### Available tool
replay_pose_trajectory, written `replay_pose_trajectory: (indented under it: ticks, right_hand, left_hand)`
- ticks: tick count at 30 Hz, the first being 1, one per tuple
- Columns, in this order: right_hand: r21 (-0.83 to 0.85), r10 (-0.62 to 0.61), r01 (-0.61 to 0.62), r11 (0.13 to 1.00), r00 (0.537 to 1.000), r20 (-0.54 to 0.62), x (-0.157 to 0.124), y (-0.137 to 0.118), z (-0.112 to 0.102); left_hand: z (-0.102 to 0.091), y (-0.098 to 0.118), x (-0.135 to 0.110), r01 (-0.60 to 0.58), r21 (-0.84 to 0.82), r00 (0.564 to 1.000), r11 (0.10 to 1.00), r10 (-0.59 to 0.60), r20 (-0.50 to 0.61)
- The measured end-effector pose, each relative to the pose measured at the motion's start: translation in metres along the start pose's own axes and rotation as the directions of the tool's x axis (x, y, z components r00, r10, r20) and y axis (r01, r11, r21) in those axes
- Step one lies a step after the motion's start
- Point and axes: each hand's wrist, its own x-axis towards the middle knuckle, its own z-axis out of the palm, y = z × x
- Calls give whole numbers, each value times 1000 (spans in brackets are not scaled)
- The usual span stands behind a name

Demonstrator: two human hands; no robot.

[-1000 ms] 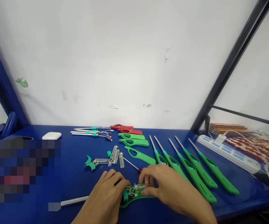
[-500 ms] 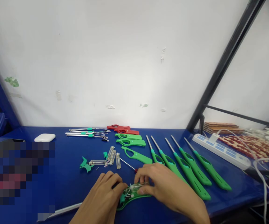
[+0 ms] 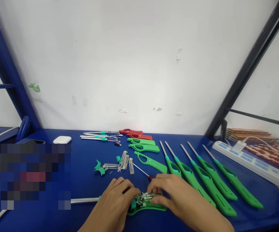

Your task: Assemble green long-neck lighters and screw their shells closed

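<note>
An opened green lighter shell [image 3: 151, 209] lies in front of me on the blue table, with white wires and a teal trigger piece showing inside. Its metal tube [image 3: 86, 200] points left, its far end lost in a blurred patch. My left hand [image 3: 114, 201] is closed around the tube end of the shell, thumb at the wires. Between the thumb and fingers of my right hand [image 3: 178, 199] is a clear fuel tank [image 3: 151, 195] at the shell's handle; whether it is seated or lifted I cannot tell. A screwdriver [image 3: 141, 170] lies just beyond.
Several assembled green lighters [image 3: 203, 175] lie to the right, near a white power strip [image 3: 250, 162]. Empty green shells [image 3: 151, 162], red shells [image 3: 136, 133], loose clear tanks [image 3: 111, 166], teal triggers [image 3: 101, 168] and metal tubes [image 3: 93, 137] lie toward the wall. A white case [image 3: 62, 140] sits left.
My view has turned left, so everything sits farther right. The metal tube now lies closer to level across the picture. Both hands keep their grips.
</note>
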Motion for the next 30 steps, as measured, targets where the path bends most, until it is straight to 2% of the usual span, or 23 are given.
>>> replay_pose_trajectory:
  ticks: [3, 6, 11, 14, 19, 25, 30]
  right_hand:
    - [-26, -46, 45, 999, 998, -34, -8, 8, 16]
    - [-97, -94, 85, 992, 992, -84, -15, 18, 34]
    - [-156, -176, 141, 978, 956, -236, -19, 30, 53]
    - [-141, -223, 189, 972, 929, -295, -19, 33, 56]
    - [-138, -271, 238, 962, 904, -330, -20, 34, 55]
    - [-138, -281, 248, 959, 903, -326, -19, 33, 56]
    - [-131, -265, 236, 963, 920, -289, -19, 33, 55]
  left_hand:
    - [2, -2, -8, -15, 24, 1000, 1000, 15, 7]
    - [6, -1, -13, -37, 49, 998, 998, 39, -49]
    - [9, 3, -15, -34, 100, 991, 994, 47, -124]
    - [9, 2, -17, -56, 154, 992, 986, 72, -101]
    - [7, 0, -18, -59, 177, 995, 982, 73, -73]
    - [8, -1, -17, -61, 167, 995, 984, 74, -72]
    - [7, 0, -17, -47, 151, 997, 987, 54, -46]
